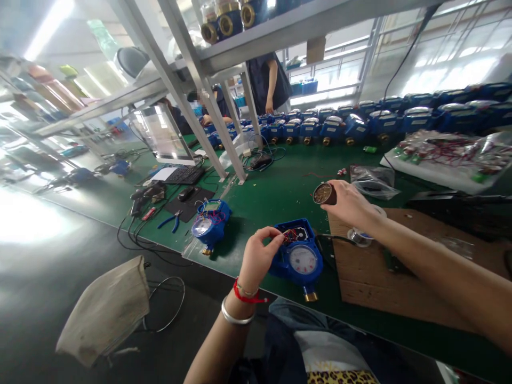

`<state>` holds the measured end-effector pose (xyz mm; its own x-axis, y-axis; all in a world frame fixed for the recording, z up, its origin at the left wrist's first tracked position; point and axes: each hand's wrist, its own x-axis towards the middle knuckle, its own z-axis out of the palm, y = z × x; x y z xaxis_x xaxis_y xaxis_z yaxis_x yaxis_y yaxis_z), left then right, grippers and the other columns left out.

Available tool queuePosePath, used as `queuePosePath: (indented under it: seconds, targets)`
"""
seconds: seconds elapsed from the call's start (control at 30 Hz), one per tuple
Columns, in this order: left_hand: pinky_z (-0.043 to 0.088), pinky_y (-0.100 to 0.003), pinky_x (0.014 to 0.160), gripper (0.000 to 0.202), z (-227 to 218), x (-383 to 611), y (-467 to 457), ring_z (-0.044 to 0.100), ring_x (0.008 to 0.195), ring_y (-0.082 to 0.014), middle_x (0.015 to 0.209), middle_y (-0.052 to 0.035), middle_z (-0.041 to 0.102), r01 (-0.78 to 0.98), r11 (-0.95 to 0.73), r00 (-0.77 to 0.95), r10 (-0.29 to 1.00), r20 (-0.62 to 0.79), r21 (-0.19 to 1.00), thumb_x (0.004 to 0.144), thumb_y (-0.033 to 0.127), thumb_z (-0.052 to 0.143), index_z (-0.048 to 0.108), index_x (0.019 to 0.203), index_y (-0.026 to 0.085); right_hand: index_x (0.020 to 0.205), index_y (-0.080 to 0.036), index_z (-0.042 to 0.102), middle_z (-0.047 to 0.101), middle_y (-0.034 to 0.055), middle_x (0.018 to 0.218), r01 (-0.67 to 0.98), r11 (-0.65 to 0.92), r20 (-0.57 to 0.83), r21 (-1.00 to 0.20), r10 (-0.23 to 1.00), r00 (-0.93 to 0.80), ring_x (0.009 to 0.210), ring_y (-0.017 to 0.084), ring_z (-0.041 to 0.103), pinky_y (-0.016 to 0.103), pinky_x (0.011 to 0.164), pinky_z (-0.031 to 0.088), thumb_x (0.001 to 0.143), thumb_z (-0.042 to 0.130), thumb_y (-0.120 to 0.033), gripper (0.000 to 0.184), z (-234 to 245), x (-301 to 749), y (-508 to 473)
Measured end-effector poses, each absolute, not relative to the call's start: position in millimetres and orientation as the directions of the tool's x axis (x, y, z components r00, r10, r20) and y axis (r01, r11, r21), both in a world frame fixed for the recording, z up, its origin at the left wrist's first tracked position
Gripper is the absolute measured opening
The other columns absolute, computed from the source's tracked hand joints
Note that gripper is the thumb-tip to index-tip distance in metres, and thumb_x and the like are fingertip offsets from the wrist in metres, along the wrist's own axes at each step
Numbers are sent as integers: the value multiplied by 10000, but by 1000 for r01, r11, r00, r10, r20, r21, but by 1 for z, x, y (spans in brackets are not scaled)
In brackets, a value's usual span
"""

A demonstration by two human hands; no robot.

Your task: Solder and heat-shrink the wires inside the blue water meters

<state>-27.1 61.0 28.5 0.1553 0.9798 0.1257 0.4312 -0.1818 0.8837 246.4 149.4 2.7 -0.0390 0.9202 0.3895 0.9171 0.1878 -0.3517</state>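
A blue water meter (304,260) lies in front of me at the table's edge, its round dial showing and its upper compartment uncovered. Thin red and dark wires (294,235) fill that compartment. My left hand (259,255) pinches at the wires, thumb and forefinger together over the compartment's left side. Above and to the right of the meter, my right hand (350,205) grips a small round dark tin (323,193), tilted so its gold-brown contents face me. A second blue meter (211,224) with loose wires stands to the left.
Cardboard (372,288) covers the table on the right, with a solder spool (359,238) at its edge. Pliers (171,220), a mouse (186,193) and a keyboard (187,175) are on the left. Metal posts (218,128) rise ahead. Meters (332,127) line the back; people stand beyond.
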Motion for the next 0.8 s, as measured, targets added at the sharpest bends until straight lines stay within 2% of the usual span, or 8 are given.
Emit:
queuePosePath:
  seconds: [0.1, 0.23, 0.33, 0.43, 0.53, 0.63, 0.67, 0.8]
  targets:
    - [426, -264, 811, 173, 27, -27, 61, 578, 869, -170, 862, -28, 656, 504, -235, 172, 970, 170, 831, 848, 307, 573, 668, 831, 164, 1207, -109, 507, 614, 168, 1139, 904, 19, 216, -428, 973, 82, 1068, 313, 567, 414, 916, 447, 730, 668, -386, 574, -31, 249, 166]
    - [427, -282, 824, 135, 28, -22, 61, 582, 878, -178, 870, -38, 663, 585, -294, 201, 955, 216, 756, 849, 263, 584, 677, 821, 170, 1188, -60, 516, 641, 204, 1083, 895, -11, 145, -446, 986, 85, 1009, 323, 608, 405, 865, 476, 758, 627, -383, 549, -58, 239, 172]
    - [420, -293, 821, 112, 32, -17, 61, 565, 876, -181, 842, -32, 659, 664, -371, 261, 929, 264, 650, 858, 221, 577, 669, 809, 179, 1269, 16, 456, 578, 267, 1212, 889, 27, 147, -457, 988, 45, 1128, 343, 565, 413, 952, 448, 776, 598, -329, 618, -66, 231, 172]
    - [417, -304, 835, 100, 34, -12, 63, 554, 888, -184, 833, -28, 652, 702, -440, 318, 897, 306, 561, 866, 198, 570, 655, 814, 186, 1357, 76, 348, 426, 314, 1376, 882, 60, 199, -468, 979, 39, 1297, 381, 415, 472, 1060, 358, 782, 579, -277, 712, -66, 226, 160]
    - [423, -308, 844, 105, 31, -12, 67, 560, 898, -183, 860, -28, 652, 694, -477, 360, 878, 315, 539, 881, 197, 551, 646, 835, 193, 1388, 7, 361, 408, 241, 1429, 867, 116, 261, -484, 965, 16, 1346, 329, 371, 447, 1109, 328, 813, 546, -260, 660, -57, 223, 125]
    - [428, -311, 857, 121, 26, -15, 71, 574, 912, -181, 903, -25, 656, 687, -490, 392, 872, 294, 537, 895, 230, 533, 643, 852, 206, 1363, -124, 440, 511, 132, 1374, 828, 176, 325, -533, 946, 8, 1276, 251, 477, 398, 1087, 388, 867, 490, -273, 520, -43, 232, 77]
    - [430, -312, 862, 125, 24, -16, 72, 579, 916, -181, 917, -25, 656, 685, -486, 392, 874, 288, 542, 896, 249, 532, 645, 858, 210, 1324, -155, 484, 559, 111, 1323, 777, 200, 351, -597, 936, 29, 1214, 236, 536, 393, 1058, 425, 880, 479, -270, 459, -38, 241, 62]
    - [435, -331, 877, 163, 21, -18, 76, 592, 938, -201, 952, -30, 653, 708, -434, 360, 901, 244, 557, 876, 343, 549, 659, 854, 225, 1059, -219, 630, 687, 78, 1071, 501, 72, 305, -862, 864, 401, 902, 211, 685, 381, 818, 575, 876, 538, -307, 223, -30, 320, 32]
